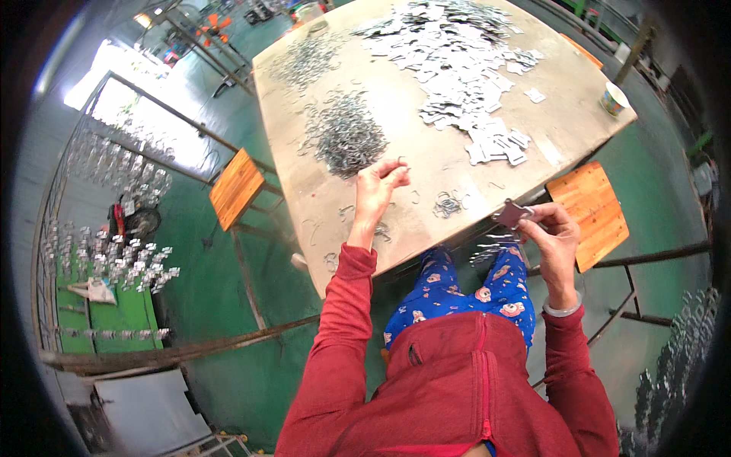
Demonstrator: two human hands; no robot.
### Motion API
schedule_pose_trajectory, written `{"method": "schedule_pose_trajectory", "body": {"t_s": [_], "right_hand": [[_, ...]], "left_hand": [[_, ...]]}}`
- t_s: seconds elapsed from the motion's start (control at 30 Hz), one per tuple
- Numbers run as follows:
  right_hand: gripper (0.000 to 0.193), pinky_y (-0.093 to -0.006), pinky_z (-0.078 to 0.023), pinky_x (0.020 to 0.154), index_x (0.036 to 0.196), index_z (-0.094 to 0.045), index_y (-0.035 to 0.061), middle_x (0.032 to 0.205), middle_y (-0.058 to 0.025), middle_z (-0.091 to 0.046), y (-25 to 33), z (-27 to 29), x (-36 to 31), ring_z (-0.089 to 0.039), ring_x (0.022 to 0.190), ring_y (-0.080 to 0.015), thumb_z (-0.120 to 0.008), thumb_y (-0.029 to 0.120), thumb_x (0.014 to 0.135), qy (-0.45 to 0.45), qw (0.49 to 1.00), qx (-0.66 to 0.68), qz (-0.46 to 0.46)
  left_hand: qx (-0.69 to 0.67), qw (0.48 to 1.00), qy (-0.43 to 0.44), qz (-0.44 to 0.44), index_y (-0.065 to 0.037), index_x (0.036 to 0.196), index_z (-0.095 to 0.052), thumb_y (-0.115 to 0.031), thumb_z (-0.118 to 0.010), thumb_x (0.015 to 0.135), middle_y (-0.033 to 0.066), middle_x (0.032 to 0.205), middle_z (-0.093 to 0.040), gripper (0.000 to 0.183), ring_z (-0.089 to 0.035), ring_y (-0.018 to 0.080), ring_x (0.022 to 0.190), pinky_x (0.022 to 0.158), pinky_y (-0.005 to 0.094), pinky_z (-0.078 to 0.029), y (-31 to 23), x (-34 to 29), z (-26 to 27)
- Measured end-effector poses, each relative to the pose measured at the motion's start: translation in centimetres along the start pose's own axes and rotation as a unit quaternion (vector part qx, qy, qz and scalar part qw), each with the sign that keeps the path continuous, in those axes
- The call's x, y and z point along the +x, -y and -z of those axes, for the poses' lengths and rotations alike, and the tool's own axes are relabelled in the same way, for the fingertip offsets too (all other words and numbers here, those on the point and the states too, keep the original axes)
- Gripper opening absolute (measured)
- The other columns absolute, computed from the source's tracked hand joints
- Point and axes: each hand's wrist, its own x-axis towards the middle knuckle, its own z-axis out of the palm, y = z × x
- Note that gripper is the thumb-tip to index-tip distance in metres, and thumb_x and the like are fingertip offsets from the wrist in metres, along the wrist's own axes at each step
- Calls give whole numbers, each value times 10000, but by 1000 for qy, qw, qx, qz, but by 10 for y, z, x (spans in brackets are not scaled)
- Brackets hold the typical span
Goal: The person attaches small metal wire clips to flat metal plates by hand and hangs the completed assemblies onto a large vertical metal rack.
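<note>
My left hand (378,188) is raised over the near part of the table, thumb and forefinger pinched on a small wire hook (402,161). Just beyond it lies a dense heap of such metal hooks (350,135). Past the table's near edge, my right hand (556,234) grips a small flat metal plate (512,214), its face dark in shadow. Below that plate, several thin shiny metal pieces (491,248) hang above my lap; how they are joined is too small to tell. A little cluster of hooks (448,204) lies on the table between my hands.
A large pile of flat metal plates (464,76) covers the table's (407,114) far middle and right. A paper cup (613,99) stands at the right corner. Wooden stools (236,189) flank the table. Racks with hanging metal parts (114,255) stand left and lower right.
</note>
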Motion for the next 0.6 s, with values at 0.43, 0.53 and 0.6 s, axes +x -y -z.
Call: {"method": "schedule_pose_trajectory", "body": {"t_s": [0.43, 0.53, 0.6], "right_hand": [[132, -207, -478, 565, 865, -594, -4, 773, -56, -640, -5, 5, -13, -587, 656, -87, -670, -22, 758, 7, 997, 65, -37], [162, -213, -474, 562, 866, -576, 3, 773, -40, -613, -8, -2, -13, -575, 639, -91, -683, -9, 745, 14, 996, 79, -45], [164, -213, -474, 562, 873, -574, 6, 772, -38, -611, -11, -6, -14, -573, 639, -91, -677, -18, 748, 12, 995, 88, -40]], "left_hand": [[-191, 944, 268, 25, -18, 878, -670, -91, -679, 791, 64, 1116, -497, 114, -480, 142, 1071, 851, 275, -439, -63, -73, -102], [-201, 948, 244, 35, -18, 876, -668, -88, -677, 794, 65, 1117, -494, 108, -502, 144, 1041, 851, 280, -440, -61, -75, -99], [-210, 948, 235, 47, -19, 874, -667, -86, -675, 796, 66, 1120, -491, 104, -512, 146, 1028, 854, 286, -439, -63, -79, -97]]}}
